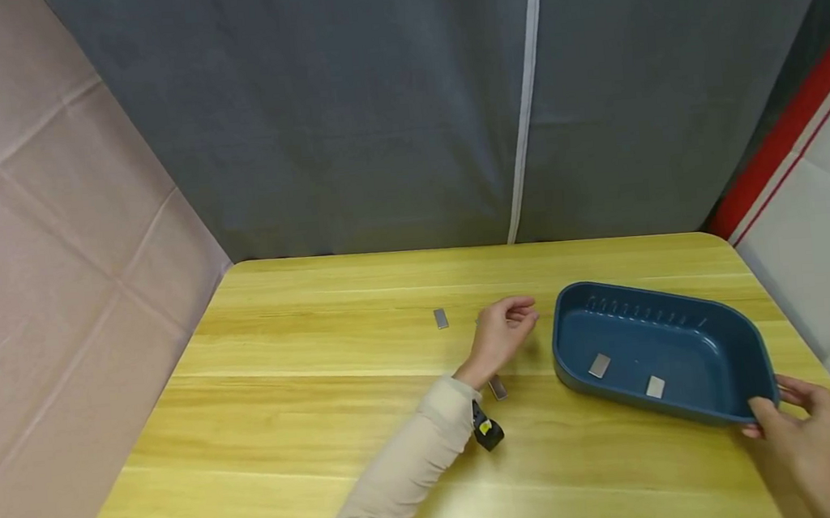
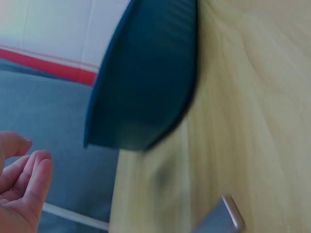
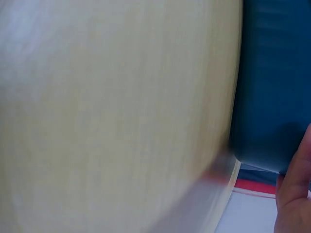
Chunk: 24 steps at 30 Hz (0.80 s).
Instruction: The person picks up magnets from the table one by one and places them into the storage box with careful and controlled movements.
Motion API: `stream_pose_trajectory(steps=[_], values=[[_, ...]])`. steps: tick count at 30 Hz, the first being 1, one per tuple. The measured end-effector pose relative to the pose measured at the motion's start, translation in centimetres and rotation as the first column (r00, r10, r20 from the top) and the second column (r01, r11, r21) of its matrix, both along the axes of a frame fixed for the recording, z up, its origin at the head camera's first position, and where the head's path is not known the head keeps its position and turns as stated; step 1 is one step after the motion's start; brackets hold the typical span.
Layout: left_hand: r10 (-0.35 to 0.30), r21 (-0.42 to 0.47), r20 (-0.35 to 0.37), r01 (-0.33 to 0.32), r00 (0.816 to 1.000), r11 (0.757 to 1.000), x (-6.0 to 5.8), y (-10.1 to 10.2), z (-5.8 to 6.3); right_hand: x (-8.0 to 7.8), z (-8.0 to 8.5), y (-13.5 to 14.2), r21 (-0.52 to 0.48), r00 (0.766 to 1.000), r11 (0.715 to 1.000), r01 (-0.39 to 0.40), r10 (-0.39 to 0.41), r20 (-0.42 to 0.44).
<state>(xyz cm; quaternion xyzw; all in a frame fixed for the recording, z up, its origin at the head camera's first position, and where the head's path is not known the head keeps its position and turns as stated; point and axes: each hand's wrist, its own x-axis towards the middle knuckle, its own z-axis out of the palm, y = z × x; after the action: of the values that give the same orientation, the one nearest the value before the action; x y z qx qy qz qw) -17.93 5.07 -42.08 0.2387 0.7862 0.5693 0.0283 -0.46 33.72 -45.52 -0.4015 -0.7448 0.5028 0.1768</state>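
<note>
A dark blue rectangular plastic basin (image 1: 661,410) stands on the right of the table. My right hand (image 1: 810,439) grips its near right corner, thumb at the rim and fingers around the outside; the right wrist view shows these fingers (image 3: 295,194) against the basin's wall. Inside lie two small grey rectangular blocks (image 1: 600,365), apart from each other. To the left of the basin my left hand (image 1: 500,336) hovers over the table, fingers loosely bent and holding nothing. Another grey block (image 1: 497,387) lies by the left wrist, and one more block (image 1: 441,318) farther back.
The wooden table (image 1: 268,433) has a dark grey curtain (image 1: 338,119) behind its far edge. Pale cloth (image 1: 55,238) hangs at the left side, and a white sheet with a red band (image 1: 799,123) at the right. A small black camera (image 1: 488,432) sits on the left wrist.
</note>
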Motion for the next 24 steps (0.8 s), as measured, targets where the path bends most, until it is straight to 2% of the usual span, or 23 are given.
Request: stream_pose_trajectory(steps=[6, 15, 24], values=[[0.04, -0.011, 0.002, -0.04, 0.999, 0.999, -0.7, -1.2, -0.7, 0.0, -0.2, 0.1, 0.007, 1.0, 1.0, -0.004, 0.004, -0.011], [0.08, -0.012, 0.006, -0.08, 0.997, 0.997, -1.3, -2.3, -1.2, 0.0, -0.2, 0.1, 0.016, 1.0, 1.0, -0.006, 0.006, 0.0], [0.113, -0.028, -0.007, -0.113, 0.994, 0.993, -1.6, -3.4, -1.2, 0.0, -0.4, 0.2, 0.046, 1.0, 0.999, -0.004, 0.003, 0.013]])
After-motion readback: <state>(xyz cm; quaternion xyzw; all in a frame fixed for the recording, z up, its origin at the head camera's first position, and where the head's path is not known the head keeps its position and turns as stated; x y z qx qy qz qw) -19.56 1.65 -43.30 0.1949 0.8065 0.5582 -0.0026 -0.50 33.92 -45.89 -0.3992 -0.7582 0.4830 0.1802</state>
